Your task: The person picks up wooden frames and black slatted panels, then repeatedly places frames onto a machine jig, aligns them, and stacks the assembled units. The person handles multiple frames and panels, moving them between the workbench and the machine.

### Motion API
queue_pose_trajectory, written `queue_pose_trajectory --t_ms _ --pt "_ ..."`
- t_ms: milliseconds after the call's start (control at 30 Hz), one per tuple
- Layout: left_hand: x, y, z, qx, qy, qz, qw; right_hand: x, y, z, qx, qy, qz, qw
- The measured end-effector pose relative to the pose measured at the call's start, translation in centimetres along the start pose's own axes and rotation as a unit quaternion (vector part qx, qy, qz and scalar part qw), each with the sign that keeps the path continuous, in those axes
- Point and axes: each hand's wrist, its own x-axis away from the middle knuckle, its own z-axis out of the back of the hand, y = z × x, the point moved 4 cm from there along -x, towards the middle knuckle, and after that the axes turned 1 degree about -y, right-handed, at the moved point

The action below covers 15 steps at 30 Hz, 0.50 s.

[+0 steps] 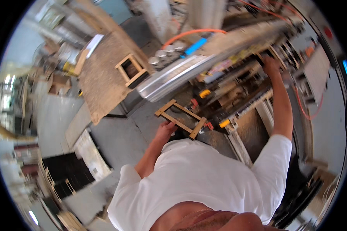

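Note:
My left hand (165,130) is closed on one long rail of a rectangular wooden frame (197,128). The frame is held in front of my waist, tilted, beside the near end of a long machine (239,90). My right arm stretches far out to the right, and my right hand (272,66) is at the machine's far part, by some light wooden pieces (275,54). Its fingers are blurred and partly hidden, so I cannot tell whether they grip anything.
A long shiny metal beam (169,81) runs along the machine, with round metal knobs (162,54), a blue part (195,47) and an orange hose (196,30). Left of it, a board-topped table (102,73) bears a smaller wooden frame (123,76). Dark panels (67,173) lie lower left.

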Motion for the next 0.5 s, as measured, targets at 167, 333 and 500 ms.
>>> queue_pose_trajectory --t_ms 167,333,500 --pt "-0.3 -1.1 2.7 0.02 0.043 -0.019 0.999 0.4 -1.2 3.5 -0.018 -0.145 -0.056 0.988" --pt "-0.1 -0.5 3.8 -0.001 0.078 -0.032 0.996 1.4 -2.0 4.5 0.029 -0.097 -0.03 0.994" --pt "0.1 0.5 5.4 -0.005 0.114 -0.058 0.992 1.3 -2.0 4.4 0.014 -0.118 -0.044 0.992"
